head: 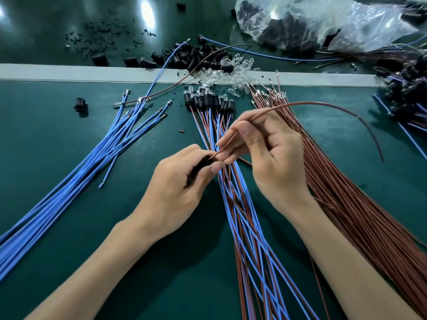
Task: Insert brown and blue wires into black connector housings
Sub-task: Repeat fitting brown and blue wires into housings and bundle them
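Left hand [179, 181] is curled round a black connector housing [200, 166], mostly hidden in the fingers, only a dark part showing by the thumb. Right hand [273, 155] pinches a single brown wire [310, 102] between thumb and fingertips. The wire's near end sits right at the housing's opening; can't tell how far in it is. The rest of the wire arcs up and off to the right, free end hanging over the desk [57, 215]. Both hands hover above a crossed bunch of finished brown-and-blue wire pairs [247, 218] running down the middle of the green desk. Their far ends sit in a row of black housings with clear bulbs [208, 101]. Loose blue wires [92, 162] fan out on the left with metal tips at the far ends. A thick bundle of loose brown wires [351, 199] lies on the right, just beside the right wrist. One stray black housing [80, 106] sits alone far left. A white strip [69, 72] crosses the desk, and on and behind it are a heap of clear bulbs [233, 70] and scattered black housings [196, 54]. A clear plastic bag [323, 21] with dark parts inside sits top right. More wired housings [409, 88] are piled at the right edge.
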`<move>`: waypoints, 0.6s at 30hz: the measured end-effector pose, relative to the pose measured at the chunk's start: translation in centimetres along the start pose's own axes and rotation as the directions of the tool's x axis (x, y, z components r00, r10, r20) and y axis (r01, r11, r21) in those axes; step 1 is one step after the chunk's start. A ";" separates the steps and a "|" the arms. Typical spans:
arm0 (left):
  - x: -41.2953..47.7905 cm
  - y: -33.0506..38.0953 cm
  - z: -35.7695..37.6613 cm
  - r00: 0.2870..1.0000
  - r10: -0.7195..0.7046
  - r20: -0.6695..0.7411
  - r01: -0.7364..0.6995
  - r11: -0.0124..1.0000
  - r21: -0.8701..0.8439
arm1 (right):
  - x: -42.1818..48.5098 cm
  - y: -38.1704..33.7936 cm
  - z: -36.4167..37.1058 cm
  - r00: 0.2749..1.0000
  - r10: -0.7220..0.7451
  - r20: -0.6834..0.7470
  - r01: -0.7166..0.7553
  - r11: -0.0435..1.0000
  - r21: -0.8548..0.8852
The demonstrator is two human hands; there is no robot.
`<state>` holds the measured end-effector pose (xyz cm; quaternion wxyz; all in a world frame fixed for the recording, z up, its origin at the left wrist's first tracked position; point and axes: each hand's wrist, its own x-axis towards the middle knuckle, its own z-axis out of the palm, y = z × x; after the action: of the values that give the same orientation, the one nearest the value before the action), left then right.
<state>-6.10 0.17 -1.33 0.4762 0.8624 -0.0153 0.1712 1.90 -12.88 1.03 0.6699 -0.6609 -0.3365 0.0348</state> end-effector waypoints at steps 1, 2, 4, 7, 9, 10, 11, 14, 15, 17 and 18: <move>0.0 0.1 0.0 1.000 0.016 0.006 -0.016 1.000 0.015 | -0.1 0.0 0.2 1.000 0.014 0.025 -0.014 1.000 -0.014; 0.0 0.0 0.0 1.000 0.025 0.014 -0.026 0.999 0.026 | -0.2 0.0 0.3 0.998 0.027 0.048 -0.025 0.999 -0.045; 0.0 -0.2 0.1 0.999 0.023 0.023 -0.024 0.999 0.048 | -0.2 0.1 0.4 0.995 0.063 0.077 -0.050 0.987 -0.153; -0.1 -0.2 0.1 1.000 -0.002 0.015 0.001 0.999 0.052 | 0.1 -0.2 0.0 0.983 0.156 0.094 -0.139 0.976 -0.167; 0.0 0.0 -0.1 0.999 -0.025 0.020 0.024 0.999 0.049 | 0.4 -0.7 -0.4 0.974 0.226 0.019 -0.226 0.968 0.108; 0.1 0.2 -0.2 0.999 -0.032 0.024 0.030 0.998 0.060 | 0.6 -1.0 -0.5 0.970 0.241 -0.027 -0.229 0.948 0.222; 0.1 0.3 -0.2 0.999 -0.034 0.029 0.032 0.997 0.065 | 0.7 -1.1 -0.5 0.968 0.247 -0.055 -0.227 0.943 0.243; 0.3 1.1 -0.4 0.996 -0.074 0.053 0.075 0.997 -0.024 | 0.6 -0.8 -0.1 0.956 0.280 0.082 -0.279 0.960 -0.030; 0.4 1.3 -0.6 0.993 -0.097 0.066 0.101 0.993 -0.061 | 0.6 -0.7 0.0 0.939 0.315 0.135 -0.306 0.948 -0.082; 0.4 1.4 -0.8 0.981 -0.168 0.093 0.176 0.981 -0.081 | 0.8 -0.7 -0.2 0.918 0.373 0.131 -0.380 0.924 0.030; 0.5 1.2 -0.9 0.975 -0.199 0.103 0.206 0.977 -0.063 | 1.0 -0.9 -0.4 0.916 0.391 0.088 -0.401 0.894 0.199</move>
<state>-6.17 0.35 0.27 0.5210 0.8488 0.0436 0.0794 2.50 -12.87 2.24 0.7076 -0.6392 -0.2044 0.2213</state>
